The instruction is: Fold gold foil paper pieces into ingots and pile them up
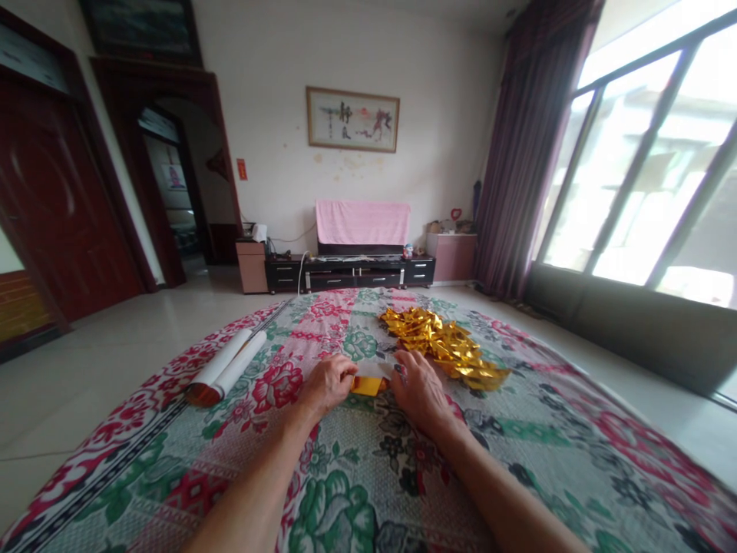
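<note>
Foil (367,385): flat, shiny gold, left of the pile (441,344) and nearer
Left grip (328,384): pinching foil's left end
Right grip (419,390): at its right end, pinch unclear
Drawers (286,275): beyond pile, shut, contents hidden

Both our forearms reach fwd from the bottom edge, bare, angled in twd each other. Our L hand (329,385) is palm down w/ fingers curled in; our R hand (419,385) is also palm down, fingers bent, slightly apart from the L.
</note>
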{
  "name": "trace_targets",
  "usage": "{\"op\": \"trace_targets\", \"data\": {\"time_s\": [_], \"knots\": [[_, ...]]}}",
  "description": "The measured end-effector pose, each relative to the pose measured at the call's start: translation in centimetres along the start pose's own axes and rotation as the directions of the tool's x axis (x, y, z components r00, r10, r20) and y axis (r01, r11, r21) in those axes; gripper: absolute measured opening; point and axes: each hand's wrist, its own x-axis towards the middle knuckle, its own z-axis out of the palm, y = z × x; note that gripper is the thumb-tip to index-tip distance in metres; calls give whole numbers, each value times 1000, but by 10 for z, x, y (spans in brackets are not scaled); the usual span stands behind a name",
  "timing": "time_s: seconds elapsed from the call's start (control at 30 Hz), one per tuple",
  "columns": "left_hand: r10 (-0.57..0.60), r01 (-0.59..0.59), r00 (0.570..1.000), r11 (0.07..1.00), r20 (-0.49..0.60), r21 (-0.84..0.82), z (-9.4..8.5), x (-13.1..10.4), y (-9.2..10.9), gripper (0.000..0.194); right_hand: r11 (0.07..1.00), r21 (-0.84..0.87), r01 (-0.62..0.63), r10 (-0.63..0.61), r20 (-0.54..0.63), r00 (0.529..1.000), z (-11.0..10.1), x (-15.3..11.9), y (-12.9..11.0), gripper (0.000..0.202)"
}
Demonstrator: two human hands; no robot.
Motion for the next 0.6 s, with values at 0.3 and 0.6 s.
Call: {"op": "trace_targets", "data": {"time_s": [0.3,0.6], "knots": [[16,-16,1000,1000,-1,-19,-1,-2,2,21,996,-48,-82,84,43,996,9,4,2,30],[12,-12,1000,1000,12,-7,-3,-2,5,18,997,20,-80,79,61,995,17,8,4,34]]}}
